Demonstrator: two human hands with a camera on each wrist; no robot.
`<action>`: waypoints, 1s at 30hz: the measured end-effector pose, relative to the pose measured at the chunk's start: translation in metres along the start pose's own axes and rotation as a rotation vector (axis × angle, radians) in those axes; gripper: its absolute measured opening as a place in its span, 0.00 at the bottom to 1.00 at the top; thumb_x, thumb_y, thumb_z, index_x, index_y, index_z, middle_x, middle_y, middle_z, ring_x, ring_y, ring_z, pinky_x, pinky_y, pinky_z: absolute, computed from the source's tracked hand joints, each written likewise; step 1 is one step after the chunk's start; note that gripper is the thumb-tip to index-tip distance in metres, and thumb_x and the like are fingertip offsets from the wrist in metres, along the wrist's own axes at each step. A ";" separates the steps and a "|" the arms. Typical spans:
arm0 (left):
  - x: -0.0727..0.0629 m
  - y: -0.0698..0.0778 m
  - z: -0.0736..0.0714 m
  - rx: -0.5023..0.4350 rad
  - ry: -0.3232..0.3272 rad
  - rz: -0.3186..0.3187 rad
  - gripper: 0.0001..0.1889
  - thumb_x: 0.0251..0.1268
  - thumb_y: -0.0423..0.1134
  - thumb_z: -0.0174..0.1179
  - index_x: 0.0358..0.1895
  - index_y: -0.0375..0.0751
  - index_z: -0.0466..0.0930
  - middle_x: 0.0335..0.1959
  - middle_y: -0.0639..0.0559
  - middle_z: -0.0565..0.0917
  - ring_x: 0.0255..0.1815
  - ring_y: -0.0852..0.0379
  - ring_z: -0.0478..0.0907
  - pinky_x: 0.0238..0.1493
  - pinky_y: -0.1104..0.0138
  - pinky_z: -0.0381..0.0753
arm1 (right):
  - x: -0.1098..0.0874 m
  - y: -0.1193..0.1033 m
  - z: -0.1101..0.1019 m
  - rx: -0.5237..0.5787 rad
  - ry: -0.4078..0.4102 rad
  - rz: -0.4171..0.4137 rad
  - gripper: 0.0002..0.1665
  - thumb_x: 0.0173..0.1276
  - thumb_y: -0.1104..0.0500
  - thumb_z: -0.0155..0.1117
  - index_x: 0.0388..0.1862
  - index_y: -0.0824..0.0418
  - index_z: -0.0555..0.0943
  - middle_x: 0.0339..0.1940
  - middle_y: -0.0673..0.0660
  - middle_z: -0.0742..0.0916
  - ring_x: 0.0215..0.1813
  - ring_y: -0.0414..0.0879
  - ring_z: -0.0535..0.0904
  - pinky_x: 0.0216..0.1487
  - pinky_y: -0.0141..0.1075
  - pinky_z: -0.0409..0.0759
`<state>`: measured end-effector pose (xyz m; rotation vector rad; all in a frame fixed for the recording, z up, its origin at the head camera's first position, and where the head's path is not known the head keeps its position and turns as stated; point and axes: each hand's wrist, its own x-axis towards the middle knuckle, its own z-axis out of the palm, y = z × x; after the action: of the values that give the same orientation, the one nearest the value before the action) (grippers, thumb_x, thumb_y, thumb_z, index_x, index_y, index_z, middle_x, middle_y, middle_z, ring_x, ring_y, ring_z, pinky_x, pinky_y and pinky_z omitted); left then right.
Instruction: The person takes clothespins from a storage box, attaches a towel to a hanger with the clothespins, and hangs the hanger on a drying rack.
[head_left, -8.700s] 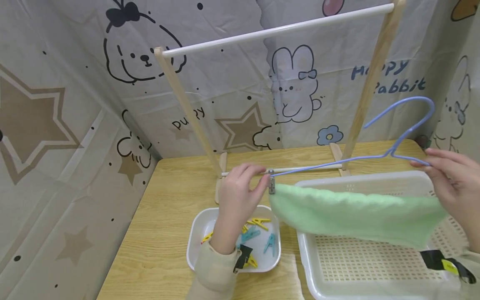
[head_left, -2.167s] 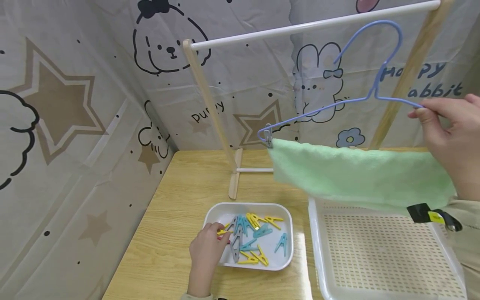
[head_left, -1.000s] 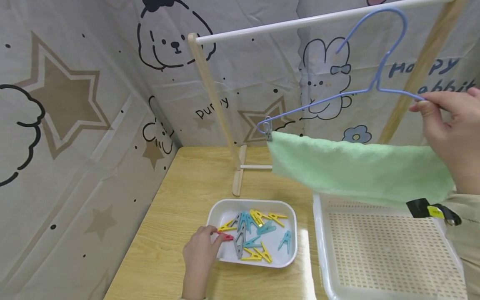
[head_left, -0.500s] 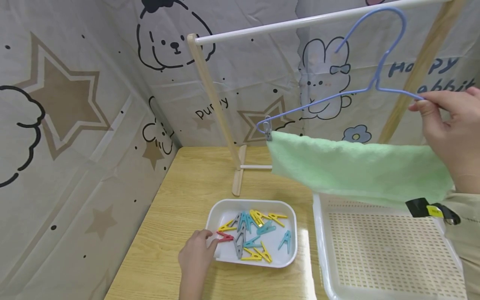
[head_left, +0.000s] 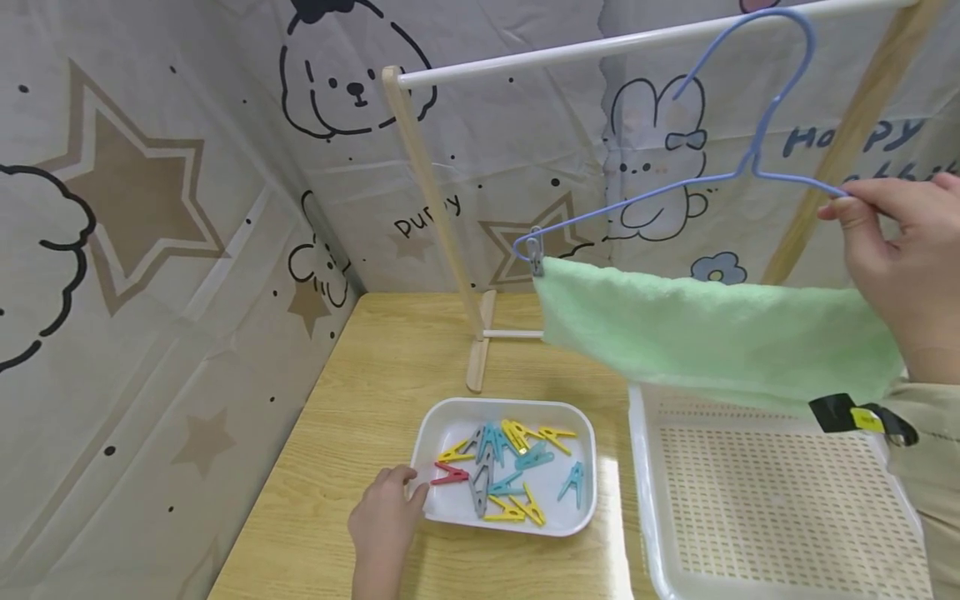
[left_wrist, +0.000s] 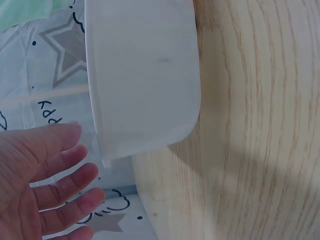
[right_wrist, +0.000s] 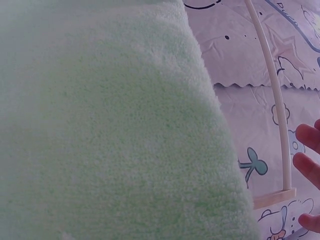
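My left hand [head_left: 384, 521] is at the left end of a white tray [head_left: 540, 402], fingers relaxed and holding nothing. In the left wrist view its fingers spread beside the outer wall of the tray [left_wrist: 145, 75]. Inside lie several yellow, blue and grey clothespins and a red clothespin [head_left: 450, 473], close to my fingertips. Raised at the right, my right hand [head_left: 896, 258] pinches the right end of a blue hanger [head_left: 633, 200]. A pale green towel [head_left: 712, 333] hangs from it, fixed at the left by a grey clothespin [head_left: 536, 254]. The towel fills most of the right wrist view.
A rack with a white top bar [head_left: 570, 54] and wooden posts stands at the back of the wooden table [head_left: 315, 450]. Below the towel is a white perforated basket [head_left: 787, 500]. A printed cloth [head_left: 247, 150] surrounds the table.
My left hand went from the grey clothespin on the hanger to the tray, touched the red clothespin, then drew back left without it. My right hand raised the hanger and towel.
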<state>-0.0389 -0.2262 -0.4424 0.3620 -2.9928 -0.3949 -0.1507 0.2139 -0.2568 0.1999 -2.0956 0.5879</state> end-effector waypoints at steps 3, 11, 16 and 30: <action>0.000 -0.002 -0.001 0.001 -0.016 -0.011 0.12 0.48 0.41 0.65 0.36 0.41 0.81 0.31 0.48 0.80 0.32 0.47 0.79 0.23 0.58 0.74 | 0.000 0.001 0.000 -0.007 -0.009 0.000 0.13 0.66 0.63 0.53 0.31 0.74 0.80 0.33 0.72 0.82 0.34 0.66 0.73 0.63 0.41 0.55; -0.004 -0.005 -0.002 -0.001 -0.023 -0.027 0.12 0.47 0.40 0.66 0.37 0.41 0.80 0.31 0.49 0.79 0.30 0.48 0.78 0.22 0.59 0.74 | 0.001 0.004 0.003 -0.054 -0.014 -0.008 0.18 0.68 0.58 0.51 0.34 0.73 0.80 0.33 0.71 0.82 0.34 0.61 0.68 0.43 0.40 0.59; -0.006 -0.008 -0.001 -0.004 -0.013 -0.033 0.12 0.47 0.41 0.66 0.36 0.41 0.80 0.30 0.49 0.79 0.30 0.49 0.78 0.22 0.59 0.73 | 0.001 0.003 0.005 -0.057 -0.005 -0.008 0.18 0.68 0.58 0.51 0.34 0.73 0.80 0.32 0.70 0.82 0.34 0.62 0.67 0.41 0.42 0.58; -0.007 -0.019 0.002 -0.018 -0.023 -0.098 0.13 0.50 0.42 0.64 0.38 0.39 0.80 0.31 0.47 0.80 0.29 0.47 0.78 0.21 0.58 0.74 | 0.004 0.002 0.004 -0.032 -0.037 -0.001 0.18 0.68 0.58 0.50 0.33 0.73 0.80 0.34 0.71 0.82 0.35 0.62 0.71 0.64 0.41 0.55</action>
<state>-0.0280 -0.2413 -0.4501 0.5076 -2.9997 -0.4374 -0.1561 0.2137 -0.2562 0.1947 -2.1392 0.5533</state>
